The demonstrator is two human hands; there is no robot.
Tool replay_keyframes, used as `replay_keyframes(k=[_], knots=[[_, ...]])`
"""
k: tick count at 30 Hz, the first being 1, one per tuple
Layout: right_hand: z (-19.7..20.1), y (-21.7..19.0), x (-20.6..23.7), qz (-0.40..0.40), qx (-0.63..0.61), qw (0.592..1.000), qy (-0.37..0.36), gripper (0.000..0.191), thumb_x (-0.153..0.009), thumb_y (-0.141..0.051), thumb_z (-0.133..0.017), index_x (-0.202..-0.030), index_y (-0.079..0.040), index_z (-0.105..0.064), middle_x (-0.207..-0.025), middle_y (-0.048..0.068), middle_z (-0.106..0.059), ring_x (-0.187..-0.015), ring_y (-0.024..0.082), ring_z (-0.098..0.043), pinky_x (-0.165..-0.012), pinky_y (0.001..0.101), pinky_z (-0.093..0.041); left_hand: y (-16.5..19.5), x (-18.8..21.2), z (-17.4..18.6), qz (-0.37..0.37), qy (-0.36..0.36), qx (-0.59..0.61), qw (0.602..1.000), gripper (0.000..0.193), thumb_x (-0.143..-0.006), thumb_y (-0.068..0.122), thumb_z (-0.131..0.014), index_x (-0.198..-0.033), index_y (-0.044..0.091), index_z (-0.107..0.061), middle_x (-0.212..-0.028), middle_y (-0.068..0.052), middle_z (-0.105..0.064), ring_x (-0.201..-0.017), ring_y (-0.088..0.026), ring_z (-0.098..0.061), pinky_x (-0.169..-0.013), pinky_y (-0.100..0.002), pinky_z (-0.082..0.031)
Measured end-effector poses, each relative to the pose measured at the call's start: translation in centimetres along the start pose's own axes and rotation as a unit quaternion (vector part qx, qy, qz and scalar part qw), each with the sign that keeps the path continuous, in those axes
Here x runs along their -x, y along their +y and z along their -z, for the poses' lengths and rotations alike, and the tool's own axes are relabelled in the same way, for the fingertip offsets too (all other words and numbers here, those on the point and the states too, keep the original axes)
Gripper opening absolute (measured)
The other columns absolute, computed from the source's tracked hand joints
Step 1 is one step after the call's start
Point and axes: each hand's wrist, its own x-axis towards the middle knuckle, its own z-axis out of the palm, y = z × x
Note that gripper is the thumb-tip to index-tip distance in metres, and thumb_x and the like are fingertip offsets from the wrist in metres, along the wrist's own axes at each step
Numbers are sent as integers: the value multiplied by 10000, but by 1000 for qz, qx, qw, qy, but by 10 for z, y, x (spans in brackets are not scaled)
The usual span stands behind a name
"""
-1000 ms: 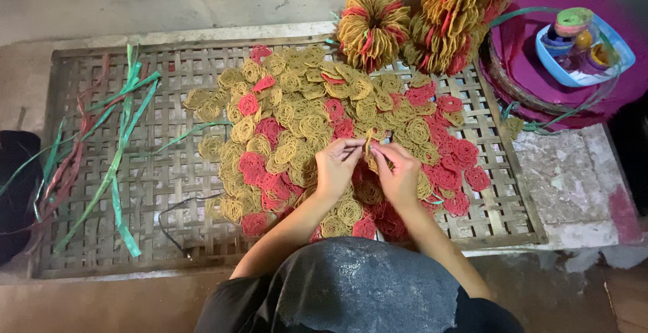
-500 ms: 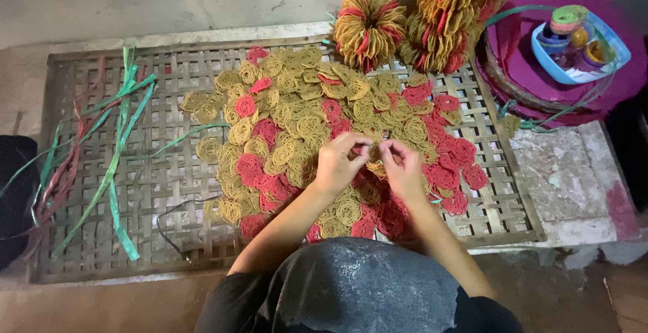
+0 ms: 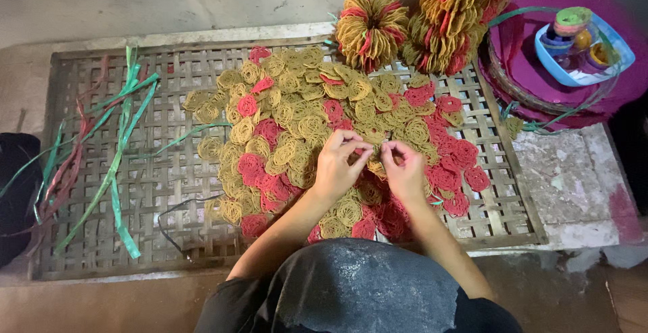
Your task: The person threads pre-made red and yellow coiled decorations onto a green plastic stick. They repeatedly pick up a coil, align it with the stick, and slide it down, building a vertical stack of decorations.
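Two hands meet at the centre of the frame, and I see the left hand [image 3: 337,165] and right hand [image 3: 405,171] with fingertips drawn together, pinching a yellow coil [image 3: 375,152] between them. That coil sits at the middle of a wide heap of coils [image 3: 297,127], flat spirals of thin stringy strands in mustard yellow and pinkish red, overlapping like scales. The heap lies on a woven lattice tray [image 3: 101,238] of pale flat strips with open square gaps. At the left of the frame, loose green and red ribbons [image 3: 118,150] of glossy plastic trail across the lattice. At the top, right of centre, two bundled bunches of coils [image 3: 371,26] stand fluffy and round. In the upper right, a purple cloth [image 3: 540,69] covers a round basket that carries a blue plastic tub [image 3: 611,53].
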Motion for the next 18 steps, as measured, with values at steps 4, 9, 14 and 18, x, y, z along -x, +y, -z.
replay_keyframes(k=[4, 9, 14, 18], knots=[[-1, 3, 3, 29, -9, 999, 9, 134, -965, -124, -682, -930, 0, -720, -700, -57, -595, -597, 13, -448, -499, 231, -334, -4, -1, -3, -43, -6, -96, 994, 117, -838, 179, -798, -919, 136, -727, -1058, -19, -643, -1004, -217, -610, -872, -373, -472], [5, 12, -8, 48, 15, 999, 15, 155, -947, -112, -652, -817, -29, -667, -650, 1, -590, -599, 79, -517, -536, 266, -404, -4, -4, -3, -105, 9, -168, 980, 178, -835, 208, -792, -955, 152, -673, -1117, 5, -613, -1035, -193, -573, -948, -394, -384], [21, -6, -14, 117, 384, 915, 36, 156, -857, -233, -745, -904, -87, -717, -836, 131, -708, -787, 259, -655, -686, 371, -469, 3, -18, 9, -72, 20, -106, 992, 154, -876, 204, -778, -983, 159, -676, -1157, 5, -619, -1081, -191, -582, -986, -387, -368], [24, -17, -7, 318, 128, 939, 21, 346, -981, -91, -564, -1293, 59, -566, -1150, 161, -710, -1075, 266, -621, -923, 415, -440, 11, -27, 11, -71, -10, -83, 994, 155, -847, 215, -778, -965, 167, -690, -1118, 5, -635, -1047, -188, -587, -949, -387, -352]])
